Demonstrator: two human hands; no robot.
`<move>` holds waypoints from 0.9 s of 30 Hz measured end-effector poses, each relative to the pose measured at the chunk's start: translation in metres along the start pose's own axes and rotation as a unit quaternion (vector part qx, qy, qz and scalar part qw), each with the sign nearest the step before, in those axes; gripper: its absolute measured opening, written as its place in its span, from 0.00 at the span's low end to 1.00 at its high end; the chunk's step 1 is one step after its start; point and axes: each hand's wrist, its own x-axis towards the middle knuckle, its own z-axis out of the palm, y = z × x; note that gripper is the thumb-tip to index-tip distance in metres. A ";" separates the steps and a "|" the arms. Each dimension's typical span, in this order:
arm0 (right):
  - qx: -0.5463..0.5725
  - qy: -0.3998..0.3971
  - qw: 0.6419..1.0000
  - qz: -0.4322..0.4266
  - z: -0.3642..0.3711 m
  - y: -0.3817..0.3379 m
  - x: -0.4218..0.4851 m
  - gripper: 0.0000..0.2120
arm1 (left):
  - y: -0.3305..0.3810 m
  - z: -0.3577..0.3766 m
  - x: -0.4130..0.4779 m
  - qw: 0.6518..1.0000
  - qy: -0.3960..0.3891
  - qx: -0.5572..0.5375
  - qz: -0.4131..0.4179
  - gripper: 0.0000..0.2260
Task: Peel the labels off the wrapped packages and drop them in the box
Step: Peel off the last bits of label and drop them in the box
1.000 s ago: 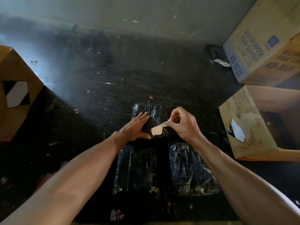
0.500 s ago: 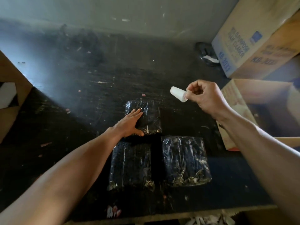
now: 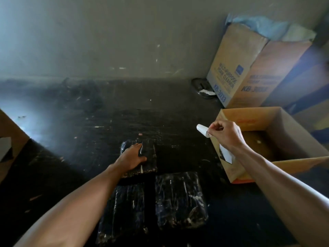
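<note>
On the dark, scuffed surface (image 3: 99, 125), three black packages wrapped in clear film are laid out. The far package (image 3: 151, 158) is set toward the wall (image 3: 124, 41), and the near-left package (image 3: 122, 213) and near-right package (image 3: 179, 198) are placed side by side in front of it, with a narrow gap between them.

The far package is pressed down by the left hand (image 3: 132, 156), whose fingers (image 3: 138, 146) are laid flat and nearly straight across the wrap, with nothing gripped.

The right hand (image 3: 227, 134) is raised above the surface, and a small white label (image 3: 202, 130), curled into a loose roll, is pinched between its thumb and bent fingers (image 3: 216, 126). The label is held in the air just beside the left corner of the open box (image 3: 249, 111), outside its rim as seen from the head camera. A black-and-white mark on the box's front wall is partly hidden by the right wrist.

Behind the open box a tall carton (image 3: 236, 68) printed "MULTIPURPOSE FOAM CLEANER KB-3033" is stood against the wall, with blue plastic (image 3: 258, 25) bunched in its top. A round dark object (image 3: 201, 85) is seen at its foot. Another cardboard box (image 3: 8, 136) is cut off at the left edge.
</note>
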 end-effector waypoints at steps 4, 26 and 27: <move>-0.004 0.046 0.999 0.024 -0.045 0.037 0.006 0.05 | 0.074 0.003 0.010 0.999 0.011 -0.043 0.007 0.31; 0.033 0.084 0.981 0.175 -0.110 0.217 0.015 0.07 | 0.356 0.154 0.041 0.985 -0.060 0.081 0.137 0.47; 0.033 0.081 0.982 0.166 -0.108 0.219 0.016 0.09 | 0.356 0.153 0.042 0.985 -0.066 0.081 0.138 0.47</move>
